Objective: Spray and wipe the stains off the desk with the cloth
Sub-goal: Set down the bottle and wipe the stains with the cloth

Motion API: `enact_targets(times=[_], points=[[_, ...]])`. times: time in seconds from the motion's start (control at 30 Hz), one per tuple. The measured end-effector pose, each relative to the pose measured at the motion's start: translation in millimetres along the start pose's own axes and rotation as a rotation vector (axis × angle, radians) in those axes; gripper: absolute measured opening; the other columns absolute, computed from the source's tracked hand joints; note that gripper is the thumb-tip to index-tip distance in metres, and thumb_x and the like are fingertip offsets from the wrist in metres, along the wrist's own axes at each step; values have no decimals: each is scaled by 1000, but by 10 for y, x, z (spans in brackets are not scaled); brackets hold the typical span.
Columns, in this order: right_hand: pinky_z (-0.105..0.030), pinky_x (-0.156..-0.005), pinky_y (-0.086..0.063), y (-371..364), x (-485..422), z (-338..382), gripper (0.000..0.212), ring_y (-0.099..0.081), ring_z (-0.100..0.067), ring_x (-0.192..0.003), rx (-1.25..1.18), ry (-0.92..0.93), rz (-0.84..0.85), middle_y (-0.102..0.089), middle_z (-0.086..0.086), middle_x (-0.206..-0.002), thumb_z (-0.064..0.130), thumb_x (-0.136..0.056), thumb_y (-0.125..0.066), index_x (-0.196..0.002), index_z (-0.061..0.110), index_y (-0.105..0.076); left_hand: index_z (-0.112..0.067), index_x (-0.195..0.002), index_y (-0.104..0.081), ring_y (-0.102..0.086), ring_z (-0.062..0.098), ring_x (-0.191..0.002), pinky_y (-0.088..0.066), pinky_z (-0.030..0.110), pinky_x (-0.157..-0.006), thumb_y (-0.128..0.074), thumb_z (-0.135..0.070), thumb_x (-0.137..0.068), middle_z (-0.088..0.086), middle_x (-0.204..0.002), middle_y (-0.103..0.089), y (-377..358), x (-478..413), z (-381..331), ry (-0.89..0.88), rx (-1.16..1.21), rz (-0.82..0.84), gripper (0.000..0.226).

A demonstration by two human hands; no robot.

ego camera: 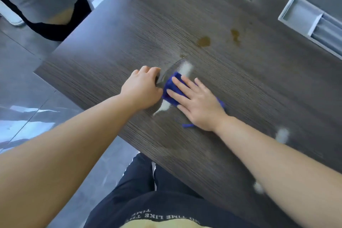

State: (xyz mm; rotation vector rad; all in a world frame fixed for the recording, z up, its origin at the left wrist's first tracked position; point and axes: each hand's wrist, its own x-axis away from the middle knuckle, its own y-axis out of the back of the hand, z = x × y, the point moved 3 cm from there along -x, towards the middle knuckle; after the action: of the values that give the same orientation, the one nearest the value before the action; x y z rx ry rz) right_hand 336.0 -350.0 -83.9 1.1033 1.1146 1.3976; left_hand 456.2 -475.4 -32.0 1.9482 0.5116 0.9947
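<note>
From the head view, the main risk is a missed patch; two brown stains [203,41] lie on the desk [111,52] well beyond the blue cloth [173,87], towards the far side, and a stroke that turns back short would leave them; the cloth is bunched and covers little, so a push through wet liquid would likely smear it along the grain rather than lift it; white smudges beside the cloth may be spray or glare, and the blur does not settle which; a wide sweep could also carry liquid towards the recessed cable tray [311,22] at the far right. The right hand [198,103] lies flat on the cloth, fingers straight and spread, pressing it onto the desk near the front edge, with blue showing past the fingertips and behind the wrist. The left hand [142,89] rests just beside the cloth with its fingers curled under; a faint curved outline by the knuckles hints at something clear, but I cannot tell whether it grips anything.
</note>
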Motion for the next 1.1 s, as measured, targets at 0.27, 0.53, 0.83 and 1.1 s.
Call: enact_targets(times=[0.27, 0.53, 0.83, 1.1], points=[[-49, -115, -9, 177, -264, -715, 52, -5, -28, -146, -19, -964, -80, -4, -7, -160, 33, -101, -29, -151, 23, -17, -25, -140, -36, -33, 29, -127, -37, 39, -101, -48, -28, -89, 4, -138, -39, 136, -299, -35, -62, 0, 9, 53], [-51, -112, -23, 81, -123, -424, 46, -31, -29, -139, 18, -125, 14, -34, -7, -151, 33, -96, -35, -141, 24, -43, -23, -141, -35, -26, 30, -131, -34, 41, -106, -49, -24, -86, 6, -142, -34, 314, -681, -193, -186, -21, 45, 56], [-49, -114, -13, 154, -821, -458, 52, -12, -30, -145, 11, -816, -99, -11, -9, -159, 35, -100, -26, -150, 23, -21, -22, -136, -38, -32, 31, -126, -36, 40, -99, -48, -29, -87, 6, -137, -38, 341, -861, -250, -168, -62, 40, 51], [-55, -110, -25, 234, -44, -1119, 49, -25, -32, -141, -2, -632, -68, -27, -9, -154, 34, -97, -32, -144, 21, -37, -21, -133, -42, -27, 30, -128, -36, 40, -97, -52, -29, -85, 5, -139, -33, 379, -978, -514, -286, -106, 69, 50]])
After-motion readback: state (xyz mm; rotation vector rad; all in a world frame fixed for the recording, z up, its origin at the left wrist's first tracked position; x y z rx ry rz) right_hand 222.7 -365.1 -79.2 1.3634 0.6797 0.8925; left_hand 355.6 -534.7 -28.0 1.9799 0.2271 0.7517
